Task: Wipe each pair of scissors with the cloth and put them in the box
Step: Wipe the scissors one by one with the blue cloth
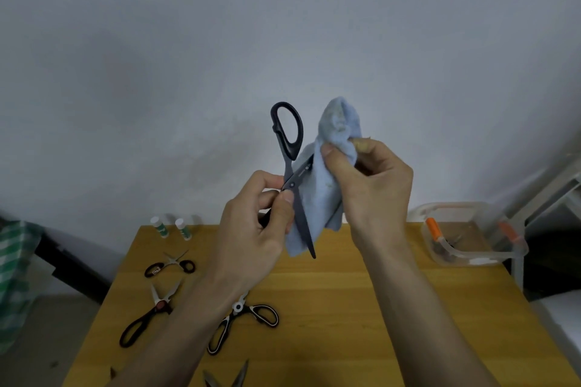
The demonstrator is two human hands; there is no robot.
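Note:
My left hand (pixel 261 229) grips a pair of black scissors (pixel 290 148) near the pivot, held up above the table with one handle loop at the top and one blade tip pointing down. My right hand (pixel 367 185) pinches a light blue cloth (pixel 317 195) that wraps the other blade beside the pivot and hangs behind the scissors. A clear plastic box (pixel 471 234) with orange clips stands at the table's far right. More scissors lie on the wooden table (pixel 345 308): a small pair (pixel 171 265), a dark-handled pair (pixel 151 314) and a black-and-white pair (pixel 242 320).
Two small white-capped bottles (pixel 171 228) stand at the table's far left edge. Blade tips of another pair (pixel 226 377) show at the bottom edge. A green checked cloth (pixel 15 276) hangs at far left. A white frame (pixel 547 198) stands behind the box.

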